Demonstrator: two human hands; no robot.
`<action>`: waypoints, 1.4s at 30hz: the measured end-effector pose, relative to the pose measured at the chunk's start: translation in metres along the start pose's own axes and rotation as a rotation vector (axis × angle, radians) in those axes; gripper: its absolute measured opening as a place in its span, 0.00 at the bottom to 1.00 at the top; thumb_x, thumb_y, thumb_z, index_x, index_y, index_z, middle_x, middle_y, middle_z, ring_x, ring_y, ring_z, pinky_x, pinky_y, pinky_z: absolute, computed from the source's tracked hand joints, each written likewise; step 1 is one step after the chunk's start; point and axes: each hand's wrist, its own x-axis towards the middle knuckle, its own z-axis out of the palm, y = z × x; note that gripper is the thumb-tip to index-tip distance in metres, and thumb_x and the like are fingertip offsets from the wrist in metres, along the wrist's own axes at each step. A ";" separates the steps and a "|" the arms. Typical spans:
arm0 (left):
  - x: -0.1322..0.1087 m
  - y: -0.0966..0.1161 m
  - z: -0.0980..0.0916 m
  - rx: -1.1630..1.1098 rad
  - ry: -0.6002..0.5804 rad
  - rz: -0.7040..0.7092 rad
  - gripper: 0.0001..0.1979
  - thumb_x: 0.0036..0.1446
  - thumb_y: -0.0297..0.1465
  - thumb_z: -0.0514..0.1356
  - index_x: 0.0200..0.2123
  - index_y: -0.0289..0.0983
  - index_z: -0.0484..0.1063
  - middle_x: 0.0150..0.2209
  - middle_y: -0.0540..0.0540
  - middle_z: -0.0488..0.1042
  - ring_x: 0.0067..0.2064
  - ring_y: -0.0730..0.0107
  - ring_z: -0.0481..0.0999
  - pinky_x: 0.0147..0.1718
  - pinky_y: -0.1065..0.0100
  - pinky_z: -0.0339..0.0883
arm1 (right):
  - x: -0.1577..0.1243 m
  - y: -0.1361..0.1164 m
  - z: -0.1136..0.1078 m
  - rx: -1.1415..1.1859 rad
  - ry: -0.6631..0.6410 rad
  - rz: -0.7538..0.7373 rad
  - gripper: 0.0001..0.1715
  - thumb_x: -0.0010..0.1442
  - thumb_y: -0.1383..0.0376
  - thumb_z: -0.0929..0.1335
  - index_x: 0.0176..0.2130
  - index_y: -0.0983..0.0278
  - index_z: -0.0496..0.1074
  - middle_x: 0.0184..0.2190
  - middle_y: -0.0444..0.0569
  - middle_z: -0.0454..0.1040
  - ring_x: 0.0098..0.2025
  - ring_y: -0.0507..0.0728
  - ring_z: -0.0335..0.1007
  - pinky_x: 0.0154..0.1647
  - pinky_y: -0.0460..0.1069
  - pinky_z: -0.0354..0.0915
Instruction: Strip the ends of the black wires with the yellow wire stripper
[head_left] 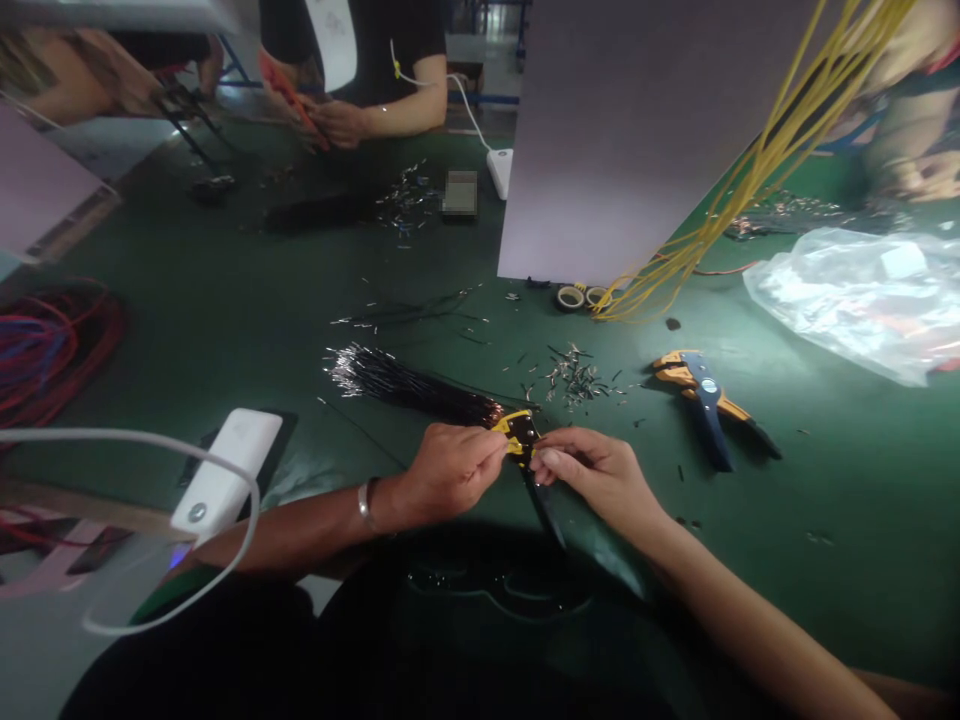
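Close in front of me, a yellow-and-black wire stripper [517,428] points its black handles down toward my lap. My left hand [454,468] is closed, its thumb and fingertips pinched at the left side of the yellow jaws. At the other side, the fingers of my right hand [589,468] are pinched together by the tool's head; what lies between them is too small to make out. Behind the left hand stretches a bundle of black wires [409,385], silvery ends to the left and coppery ends by the jaws.
Short black offcuts [576,378] lie beyond the right hand. An orange-and-blue wire stripper [703,395] rests to the right, near a clear plastic bag [862,290]. Yellow wires [720,220] hang beside a grey panel [607,130]. A white power bank [229,470] is at left. Co-workers sit across the table.
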 end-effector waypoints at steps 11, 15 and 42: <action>0.002 0.001 0.004 -0.115 -0.013 0.032 0.14 0.59 0.23 0.52 0.22 0.36 0.65 0.18 0.54 0.65 0.20 0.78 0.63 0.23 0.71 0.52 | -0.002 0.005 0.006 0.337 0.099 0.030 0.07 0.52 0.65 0.73 0.24 0.65 0.78 0.20 0.48 0.77 0.21 0.53 0.72 0.25 0.49 0.69; 0.002 0.000 0.003 -0.143 -0.007 -0.092 0.13 0.58 0.24 0.53 0.22 0.35 0.68 0.19 0.53 0.67 0.21 0.79 0.63 0.24 0.73 0.54 | 0.004 0.001 -0.002 0.411 0.207 0.014 0.09 0.50 0.66 0.72 0.21 0.65 0.75 0.16 0.45 0.74 0.17 0.52 0.67 0.19 0.47 0.64; 0.013 -0.017 0.000 -0.811 -0.001 -0.860 0.09 0.56 0.33 0.57 0.30 0.34 0.73 0.15 0.55 0.62 0.19 0.80 0.57 0.20 0.75 0.51 | -0.001 0.017 -0.019 -0.819 -0.087 0.029 0.10 0.41 0.71 0.65 0.30 0.63 0.69 0.26 0.44 0.69 0.26 0.53 0.63 0.27 0.47 0.57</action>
